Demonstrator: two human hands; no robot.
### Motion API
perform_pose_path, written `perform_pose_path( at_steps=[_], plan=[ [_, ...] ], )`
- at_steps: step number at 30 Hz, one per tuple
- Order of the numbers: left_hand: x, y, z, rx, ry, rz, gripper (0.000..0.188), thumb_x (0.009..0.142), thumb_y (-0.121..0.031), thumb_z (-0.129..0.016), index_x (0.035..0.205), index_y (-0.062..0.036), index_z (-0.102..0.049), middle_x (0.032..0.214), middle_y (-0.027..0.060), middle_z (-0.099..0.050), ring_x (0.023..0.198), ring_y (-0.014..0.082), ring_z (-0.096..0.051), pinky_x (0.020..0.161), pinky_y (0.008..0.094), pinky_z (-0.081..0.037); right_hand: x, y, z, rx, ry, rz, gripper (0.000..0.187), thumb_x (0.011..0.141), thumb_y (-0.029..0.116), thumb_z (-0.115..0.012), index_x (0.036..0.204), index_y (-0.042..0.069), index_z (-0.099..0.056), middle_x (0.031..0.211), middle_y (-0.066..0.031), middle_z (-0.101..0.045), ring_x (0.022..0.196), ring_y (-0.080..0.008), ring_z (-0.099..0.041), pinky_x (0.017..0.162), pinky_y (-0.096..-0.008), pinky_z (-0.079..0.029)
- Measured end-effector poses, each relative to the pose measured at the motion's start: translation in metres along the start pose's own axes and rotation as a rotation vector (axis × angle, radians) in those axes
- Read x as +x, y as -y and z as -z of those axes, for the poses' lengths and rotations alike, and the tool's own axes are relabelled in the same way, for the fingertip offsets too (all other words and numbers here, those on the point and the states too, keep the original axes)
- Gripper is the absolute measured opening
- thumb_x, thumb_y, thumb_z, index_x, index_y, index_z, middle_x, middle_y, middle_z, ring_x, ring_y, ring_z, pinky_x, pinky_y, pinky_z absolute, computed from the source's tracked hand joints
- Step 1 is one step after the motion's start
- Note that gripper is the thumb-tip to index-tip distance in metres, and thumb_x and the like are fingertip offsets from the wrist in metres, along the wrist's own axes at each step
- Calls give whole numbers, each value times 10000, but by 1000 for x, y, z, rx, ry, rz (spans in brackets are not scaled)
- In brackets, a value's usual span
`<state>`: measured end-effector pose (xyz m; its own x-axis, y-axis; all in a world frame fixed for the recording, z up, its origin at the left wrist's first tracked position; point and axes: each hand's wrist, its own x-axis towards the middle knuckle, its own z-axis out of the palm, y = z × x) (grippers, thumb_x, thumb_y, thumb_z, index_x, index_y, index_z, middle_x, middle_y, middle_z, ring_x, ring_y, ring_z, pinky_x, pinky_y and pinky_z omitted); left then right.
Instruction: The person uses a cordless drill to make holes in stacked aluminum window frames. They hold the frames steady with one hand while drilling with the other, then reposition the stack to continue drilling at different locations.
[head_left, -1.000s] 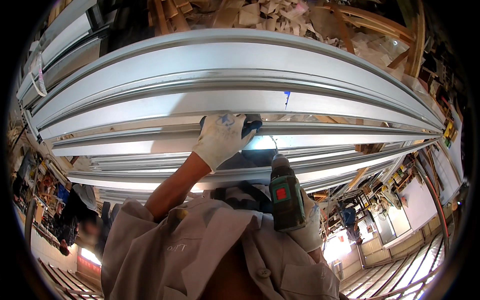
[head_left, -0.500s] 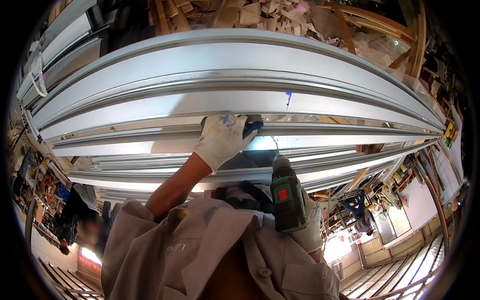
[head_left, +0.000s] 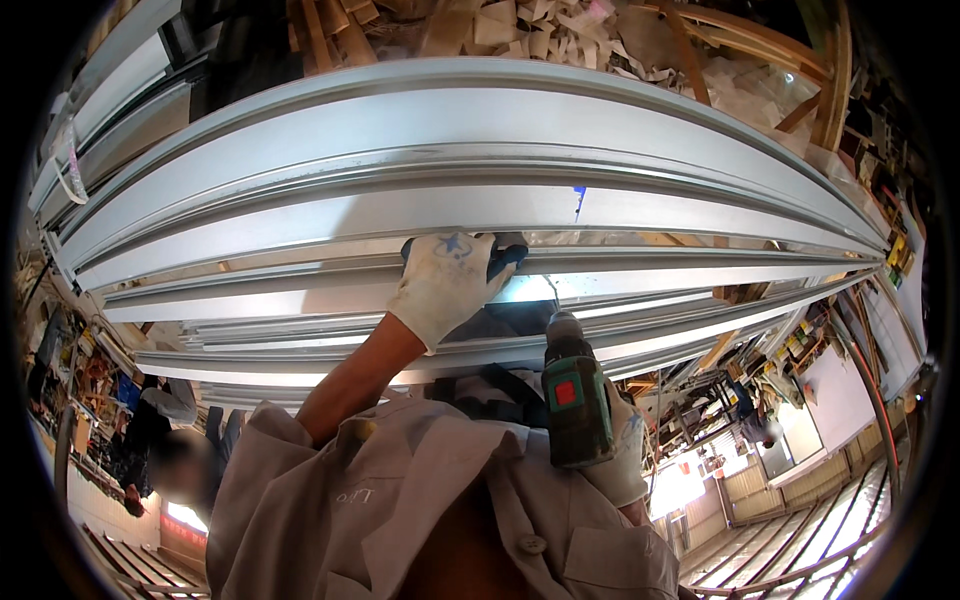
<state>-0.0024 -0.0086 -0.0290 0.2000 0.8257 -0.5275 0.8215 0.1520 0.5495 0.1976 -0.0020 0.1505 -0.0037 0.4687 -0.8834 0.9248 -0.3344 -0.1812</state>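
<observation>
My left hand [head_left: 440,284], in a white glove with dark blue fingertips, is closed over the far edge of a silver-white aluminium profile [head_left: 350,297]. Its fingers curl over that edge, partly out of sight. To its right, my right hand [head_left: 626,455], also gloved, grips a dark green cordless drill [head_left: 577,405] with a red square on its back end. The thin drill bit [head_left: 554,290] points away from me, its tip at the face of the profile beside a bright patch of light. Whether the tip has entered the metal, I cannot tell.
More long aluminium profiles [head_left: 480,115] lie parallel across the view, one with a blue mark [head_left: 579,203]. Beyond them are wood offcuts and scraps [head_left: 545,30]. A person [head_left: 175,450] is at the lower left, another [head_left: 752,415] at the right.
My hands and the drill keep nearly the same place. Fewer dark specks show around the bit. The person at the right has moved within the background.
</observation>
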Motion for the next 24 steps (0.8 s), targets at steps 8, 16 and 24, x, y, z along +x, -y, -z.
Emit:
perform_pose_path(
  at_steps=[8, 16, 24],
  plan=[
    [-4, 0, -10, -44, -96, -6, 361, 918, -450, -581, 1061, -130, -671, 800, 72, -684, 731, 255, -661, 744, 393, -489, 31, -34, -23, -113, -34, 92, 438, 738, 274, -733, 1066, 49, -548, 741, -207, -631, 696, -443, -619, 611, -489, -484],
    [0, -3, 8, -122, 141, 125, 372, 920, -481, -567, 913, -126, -677, 744, 70, -684, 688, 237, -668, 718, 372, -515, 30, -25, -14, -67, -73, 316, 320, 771, 148, -721, 1042, 23, -605, 797, -182, -628, 708, -412, -607, 607, -432, -487],
    [-10, 2, -14, -4, -77, 47, 444, 951, -508, -514, 1060, -111, -681, 788, 85, -696, 763, 249, -682, 739, 398, -507, 10, -34, -10, 32, -73, 279, 388, 758, 223, -742, 1067, 28, -611, 841, -192, -647, 748, -424, -624, 634, -462, -498]
  ],
)
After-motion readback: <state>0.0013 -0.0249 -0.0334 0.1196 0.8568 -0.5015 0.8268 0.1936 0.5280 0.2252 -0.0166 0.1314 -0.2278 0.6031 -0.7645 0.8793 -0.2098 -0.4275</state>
